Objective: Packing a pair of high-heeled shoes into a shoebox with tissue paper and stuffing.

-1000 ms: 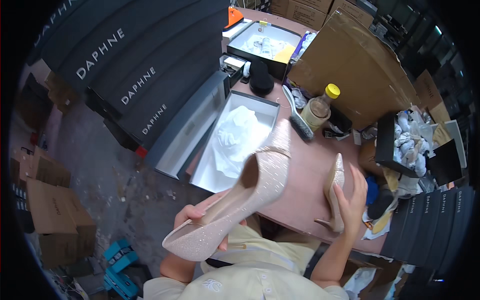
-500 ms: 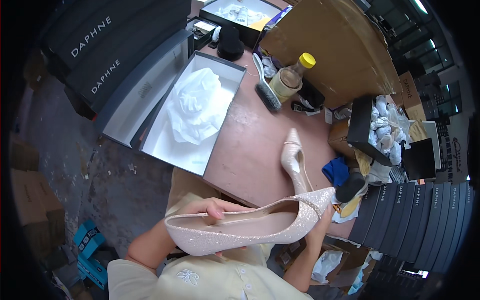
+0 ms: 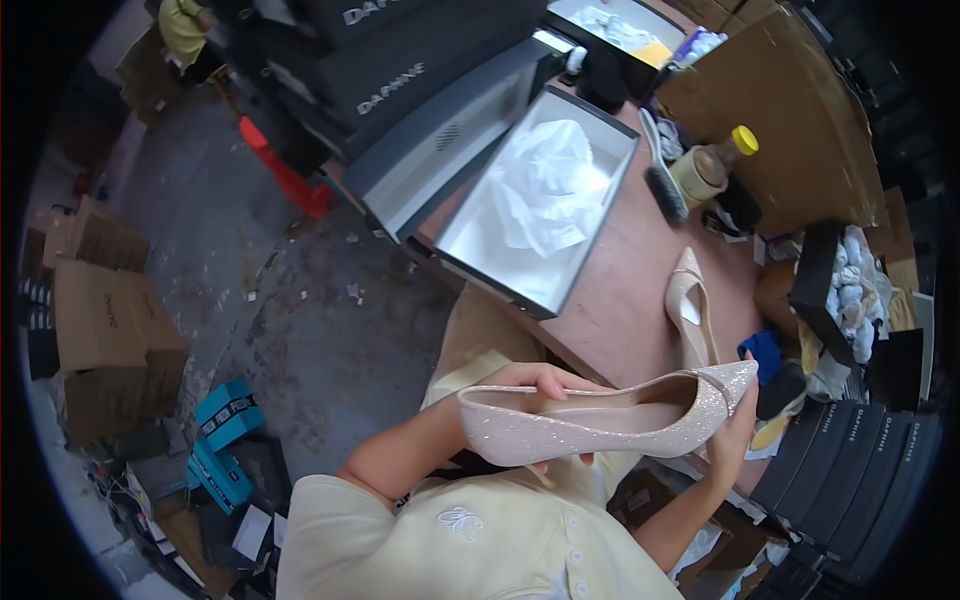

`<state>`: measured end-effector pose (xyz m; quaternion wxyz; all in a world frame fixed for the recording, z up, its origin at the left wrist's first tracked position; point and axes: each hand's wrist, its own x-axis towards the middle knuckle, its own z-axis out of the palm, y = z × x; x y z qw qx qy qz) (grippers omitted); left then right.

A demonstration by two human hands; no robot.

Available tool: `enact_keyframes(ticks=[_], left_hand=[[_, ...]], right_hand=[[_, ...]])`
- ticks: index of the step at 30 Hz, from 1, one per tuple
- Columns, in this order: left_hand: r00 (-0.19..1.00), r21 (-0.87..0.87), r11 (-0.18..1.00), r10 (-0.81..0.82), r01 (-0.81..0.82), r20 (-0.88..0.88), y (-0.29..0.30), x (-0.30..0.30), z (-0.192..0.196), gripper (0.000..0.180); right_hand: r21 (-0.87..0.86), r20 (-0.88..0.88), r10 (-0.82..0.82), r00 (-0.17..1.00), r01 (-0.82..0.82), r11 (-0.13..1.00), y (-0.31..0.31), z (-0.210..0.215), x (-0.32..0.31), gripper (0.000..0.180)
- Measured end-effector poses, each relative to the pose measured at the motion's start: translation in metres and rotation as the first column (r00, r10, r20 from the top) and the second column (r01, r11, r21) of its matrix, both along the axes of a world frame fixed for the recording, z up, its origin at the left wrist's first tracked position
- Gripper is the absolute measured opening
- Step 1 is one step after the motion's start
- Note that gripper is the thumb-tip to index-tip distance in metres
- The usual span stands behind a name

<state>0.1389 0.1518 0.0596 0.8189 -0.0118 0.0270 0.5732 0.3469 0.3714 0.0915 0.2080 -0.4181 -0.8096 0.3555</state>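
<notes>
A pale pink glittery pump [image 3: 590, 437] is held level in front of me, its pointed toe to the right. My left hand [image 3: 545, 378] grips it near the heel end, thumb over the top edge and fingertips showing below. At the toe, my right hand [image 3: 735, 425] is closed around the tip; its fingers are mostly hidden behind the shoe. The matching pump [image 3: 678, 300] lies on the pinkish table [image 3: 625, 300] just beyond, toe pointing away. Left of it, an open shoebox [image 3: 478, 235] with white inner walls holds crumpled white tissue paper [image 3: 550, 190].
Dark shoeboxes [image 3: 400, 90] are stacked at the far left. A brush [image 3: 663, 185] and a yellow-capped bottle [image 3: 715, 165] stand before a cardboard sheet [image 3: 800, 130]. On the right are a box of stuffed paper wads [image 3: 850, 290], a blue cloth [image 3: 762, 352] and more shoeboxes [image 3: 850, 465].
The view has swung left, so the table and boxes appear farther right and more floor shows. Both hands keep hold of the pump, with its pose nearly the same.
</notes>
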Motion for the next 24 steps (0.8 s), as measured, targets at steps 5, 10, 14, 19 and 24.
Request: enact_keyframes(ticks=[5,10,14,19,24], left_hand=[[0.997,0.103,0.994,0.04,-0.047,0.07,-0.011,0.007,-0.02,0.076],[0.97,0.12,0.99,0.047,-0.077,0.239,-0.018,0.009,-0.038,0.082],[0.983,0.131,0.987,0.071,-0.094,0.168,-0.022,0.007,-0.043,0.081],[0.994,0.114,0.989,0.086,-0.093,0.068,-0.021,0.004,-0.041,0.082],[0.995,0.053,0.994,0.091,-0.093,0.048,-0.021,0.007,-0.038,0.085]], right_hand=[[-0.085,-0.081,0.007,0.997,-0.014,0.996,0.025,-0.055,0.026,0.074],[-0.014,-0.094,0.039,0.995,-0.04,0.999,0.017,-0.058,0.008,0.067],[0.013,-0.111,0.028,0.993,-0.027,1.0,0.02,-0.066,0.006,0.063],[-0.017,-0.147,-0.004,0.989,0.002,1.0,0.016,-0.066,0.009,0.06],[-0.1,-0.197,-0.048,0.979,0.029,0.995,0.011,-0.065,0.003,0.059]])
